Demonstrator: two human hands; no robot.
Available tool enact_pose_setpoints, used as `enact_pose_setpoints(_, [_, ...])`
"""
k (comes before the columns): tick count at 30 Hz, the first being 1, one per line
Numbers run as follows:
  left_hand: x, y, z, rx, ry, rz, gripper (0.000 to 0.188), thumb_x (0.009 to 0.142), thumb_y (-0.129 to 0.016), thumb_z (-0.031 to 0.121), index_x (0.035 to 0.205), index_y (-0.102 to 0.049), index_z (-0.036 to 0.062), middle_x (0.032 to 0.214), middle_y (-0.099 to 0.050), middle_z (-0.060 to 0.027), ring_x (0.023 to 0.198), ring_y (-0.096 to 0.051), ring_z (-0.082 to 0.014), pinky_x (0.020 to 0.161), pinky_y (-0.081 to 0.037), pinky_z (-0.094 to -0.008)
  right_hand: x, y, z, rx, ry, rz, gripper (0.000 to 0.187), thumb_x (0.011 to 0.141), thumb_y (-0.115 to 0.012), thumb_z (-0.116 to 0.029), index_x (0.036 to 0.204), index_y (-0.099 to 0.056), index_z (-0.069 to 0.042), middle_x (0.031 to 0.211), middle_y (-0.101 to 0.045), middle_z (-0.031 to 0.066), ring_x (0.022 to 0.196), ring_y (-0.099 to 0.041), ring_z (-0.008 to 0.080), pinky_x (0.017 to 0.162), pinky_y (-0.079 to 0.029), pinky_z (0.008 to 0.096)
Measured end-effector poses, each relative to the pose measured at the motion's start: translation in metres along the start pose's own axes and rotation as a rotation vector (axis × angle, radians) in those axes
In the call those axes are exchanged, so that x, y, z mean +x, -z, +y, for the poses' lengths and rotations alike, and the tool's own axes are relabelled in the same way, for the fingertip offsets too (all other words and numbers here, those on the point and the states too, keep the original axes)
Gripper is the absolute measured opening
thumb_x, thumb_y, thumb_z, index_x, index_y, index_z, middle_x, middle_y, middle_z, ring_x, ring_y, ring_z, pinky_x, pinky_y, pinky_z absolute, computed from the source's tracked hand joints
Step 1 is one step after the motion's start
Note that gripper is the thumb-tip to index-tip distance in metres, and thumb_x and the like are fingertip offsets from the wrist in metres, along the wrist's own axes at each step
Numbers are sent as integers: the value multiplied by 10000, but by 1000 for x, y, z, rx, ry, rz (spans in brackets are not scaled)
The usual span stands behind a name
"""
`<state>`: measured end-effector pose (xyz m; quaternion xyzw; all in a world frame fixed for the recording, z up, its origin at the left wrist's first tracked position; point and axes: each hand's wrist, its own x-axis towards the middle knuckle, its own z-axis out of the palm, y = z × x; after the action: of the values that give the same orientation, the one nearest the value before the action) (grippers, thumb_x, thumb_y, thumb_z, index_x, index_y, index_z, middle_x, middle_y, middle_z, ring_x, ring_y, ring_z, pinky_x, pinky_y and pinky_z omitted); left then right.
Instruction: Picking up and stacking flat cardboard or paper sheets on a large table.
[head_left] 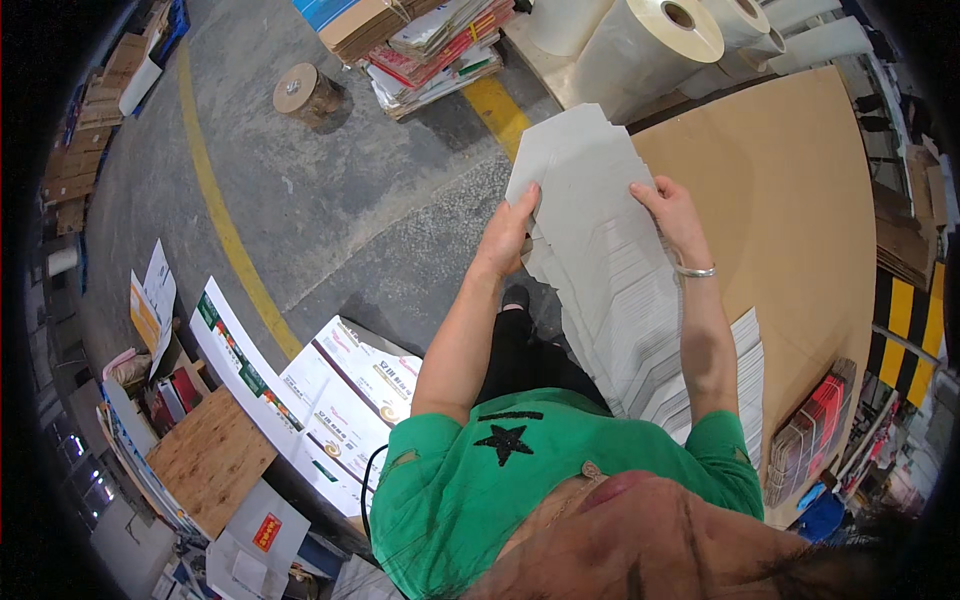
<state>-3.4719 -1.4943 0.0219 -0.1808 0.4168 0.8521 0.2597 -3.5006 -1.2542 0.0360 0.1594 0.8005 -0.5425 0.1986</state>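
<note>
From the head cam, my only feed, I've got both arms stretched out in front, elbows a bit bent. My left hand (507, 236) is gripping the left edge of a loose stack of pale grey card sheets with angled corners (592, 205), thumb lying on top, the other fingers mostly hidden. My right hand (677, 220) has the opposite edge, thumb pointing inward over the top sheet, wrist below it wearing a shiny silver bracelet (696, 271). So neither one's free, they're pinching the same stack from both sides. It sits along the left edge of a big brown cardboard-topped table (790, 200), far end poking past that edge. Fat rolls of clear plastic film (640, 55) stand by the table's far left corner, and a strapped red-and-grey bundle (815, 430) sits near its right edge, closer to the body.
</note>
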Motion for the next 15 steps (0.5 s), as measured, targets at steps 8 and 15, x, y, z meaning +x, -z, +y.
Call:
enact_pose_setpoints(8, [7, 4, -4, -17, -36, -1, 587, 874, -477, 441, 1241, -410, -11, 1149, -524, -128, 1016, -525, -226, 833, -443, -363, -8, -10, -3, 27, 128, 58, 240, 782, -656, -248, 768, -586, -19, 644, -490, -38, 587, -405, 51, 525, -350, 214])
enact_pose_setpoints(15, [5, 4, -8, 52, -49, 38, 565, 866, -511, 398, 1235, -418, -19, 1143, -530, -122, 1011, -529, -217, 846, -437, -355, -15, -3, -12, -98, -4, 31, 291, 774, -660, -257, 642, -507, -48, 610, -419, -50, 570, -352, 54, 501, -312, 232])
